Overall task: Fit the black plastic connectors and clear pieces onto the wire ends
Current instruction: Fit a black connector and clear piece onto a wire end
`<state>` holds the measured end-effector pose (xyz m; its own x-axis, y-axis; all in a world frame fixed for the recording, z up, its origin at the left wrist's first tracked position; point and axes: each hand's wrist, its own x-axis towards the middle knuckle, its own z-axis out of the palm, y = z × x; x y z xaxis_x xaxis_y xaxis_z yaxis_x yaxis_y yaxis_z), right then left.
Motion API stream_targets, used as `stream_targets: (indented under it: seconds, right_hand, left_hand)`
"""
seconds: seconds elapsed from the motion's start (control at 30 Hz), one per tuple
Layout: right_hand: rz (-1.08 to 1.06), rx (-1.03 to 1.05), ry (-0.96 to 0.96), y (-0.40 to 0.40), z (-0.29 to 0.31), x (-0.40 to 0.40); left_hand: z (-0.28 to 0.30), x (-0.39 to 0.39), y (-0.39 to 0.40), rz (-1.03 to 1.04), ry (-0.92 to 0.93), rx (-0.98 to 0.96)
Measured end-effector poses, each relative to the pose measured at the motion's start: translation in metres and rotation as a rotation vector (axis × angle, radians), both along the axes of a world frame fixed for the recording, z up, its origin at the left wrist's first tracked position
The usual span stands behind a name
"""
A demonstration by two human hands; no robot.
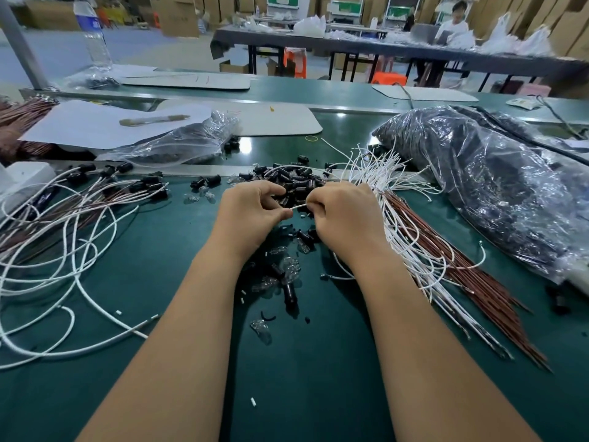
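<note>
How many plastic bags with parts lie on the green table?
2. A small clear bag lies at back left of the table, and a large one lies at the right. Others may be hidden.

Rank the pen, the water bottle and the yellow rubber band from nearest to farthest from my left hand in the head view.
From the left hand, which pinches a white wire:
1. Yellow rubber band, ahead and slightly right on the green mat.
2. Pen, ahead to the left, lying on the white sheet.
3. Water bottle, far back left, standing upright.
</note>
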<state>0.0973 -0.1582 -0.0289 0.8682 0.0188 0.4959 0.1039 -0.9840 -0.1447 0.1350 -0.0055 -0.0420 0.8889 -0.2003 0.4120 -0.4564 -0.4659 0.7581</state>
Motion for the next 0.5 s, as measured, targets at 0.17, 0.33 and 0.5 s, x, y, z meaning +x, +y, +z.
stream_targets:
  seconds: [0.17, 0.33, 0.5]
  right_hand:
    - [-0.19, 0.102, -0.096, -0.004, 0.0, 0.002]
    - [-0.237, 0.165, -0.184, -0.002, 0.006, -0.002]
    - [-0.12, 0.3, -0.169, 0.007, 0.006, -0.003]
  left_hand:
    - [-0.003, 0.006, -0.003, 0.11, -0.212, 0.163]
    - [-0.011, 0.009, -0.012, 0.102, -0.165, 0.57]
    - [-0.009, 0.008, -0.008, 0.183, -0.171, 0.477]
